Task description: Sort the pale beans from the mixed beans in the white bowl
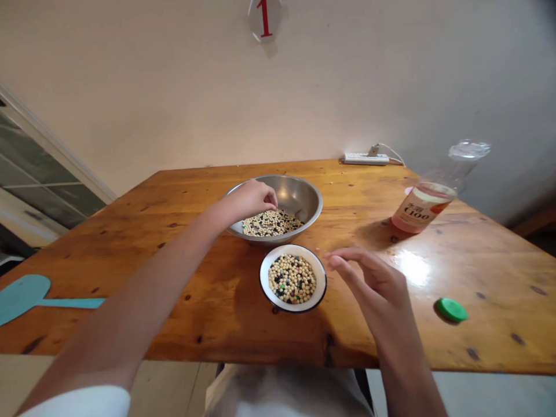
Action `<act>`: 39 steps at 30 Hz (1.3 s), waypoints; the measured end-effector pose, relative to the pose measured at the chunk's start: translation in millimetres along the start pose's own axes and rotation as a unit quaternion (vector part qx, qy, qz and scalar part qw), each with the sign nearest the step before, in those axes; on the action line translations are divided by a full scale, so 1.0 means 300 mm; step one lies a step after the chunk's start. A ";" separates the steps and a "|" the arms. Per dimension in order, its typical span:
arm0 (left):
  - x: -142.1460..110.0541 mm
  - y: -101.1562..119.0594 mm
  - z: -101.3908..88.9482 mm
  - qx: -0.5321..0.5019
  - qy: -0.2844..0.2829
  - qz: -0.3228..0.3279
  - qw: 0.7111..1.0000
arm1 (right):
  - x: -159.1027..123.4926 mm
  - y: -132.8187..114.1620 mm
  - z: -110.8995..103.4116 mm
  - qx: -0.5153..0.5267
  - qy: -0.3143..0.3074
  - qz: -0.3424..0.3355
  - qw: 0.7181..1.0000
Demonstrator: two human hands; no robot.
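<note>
A steel basin (pixel 306 200) stands on the wooden table, holding many small round cream pieces mixed with dark ones, beans or beads. Over its left side is my left hand (pixel 252 198), its fingers curled together low above the pieces. Whatever is in those fingers is hidden. In front of the basin sits a white bowl with a dark rim (pixel 266 285), filled with similar cream and black pieces (pixel 292 279), a few green or reddish. Just right of that rim my right hand (pixel 369 275) has thumb and forefinger pinched together; anything between the tips is too small to make out.
A clear bottle (pixel 419 208) of pinkish liquid, its top cut or flared, stands at the right. A green cap (pixel 452 310) lies nearer me. A blue fly swatter (pixel 26 295) rests at the left, and a power strip (pixel 366 158) sits against the wall.
</note>
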State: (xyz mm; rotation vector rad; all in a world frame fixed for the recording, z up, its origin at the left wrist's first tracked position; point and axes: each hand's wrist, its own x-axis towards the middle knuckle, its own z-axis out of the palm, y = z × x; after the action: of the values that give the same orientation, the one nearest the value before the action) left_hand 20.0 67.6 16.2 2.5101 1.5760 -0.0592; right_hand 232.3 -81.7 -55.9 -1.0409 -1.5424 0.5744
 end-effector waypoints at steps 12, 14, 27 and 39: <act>-0.483 0.285 0.254 -0.567 0.361 0.079 0.736 | -0.056 -0.065 0.088 0.181 -0.074 0.032 0.980; -0.477 0.279 0.287 -0.632 0.322 0.069 0.702 | -0.067 -0.075 0.098 0.171 -0.103 0.024 0.980; -0.463 0.275 0.301 -0.750 0.243 0.086 0.610 | -0.069 -0.094 0.081 0.227 -0.204 0.067 0.950; -0.468 0.273 0.303 -0.774 0.222 0.124 0.580 | -0.075 -0.089 0.083 0.365 -0.219 0.135 0.895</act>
State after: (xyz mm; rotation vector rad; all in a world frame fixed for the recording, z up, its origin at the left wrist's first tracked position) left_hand 37.5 -107.3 -44.7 1.1423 0.5541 1.3902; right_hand 199.9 -109.4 -52.0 -0.5478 -1.3628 1.5303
